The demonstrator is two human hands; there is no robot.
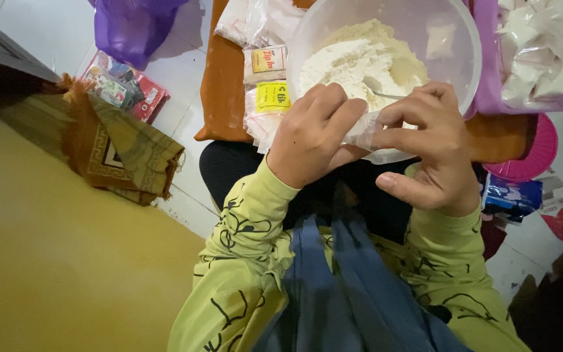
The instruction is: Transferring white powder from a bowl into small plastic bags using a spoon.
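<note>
My left hand and my right hand together pinch a small clear plastic bag held at the near rim of a large clear bowl. The bowl holds white flour with a metal spoon lying in it. Both hands are closed on the bag's top edge. I wear yellow-green patterned sleeves, and a blue-grey cloth hangs at my chest.
The bowl sits on a brown low table. Packs of small zip bags lie to its left. A purple container of filled white bags stands at right, a pink lid below it. A purple bag and a folded patterned cloth lie on the white tiles.
</note>
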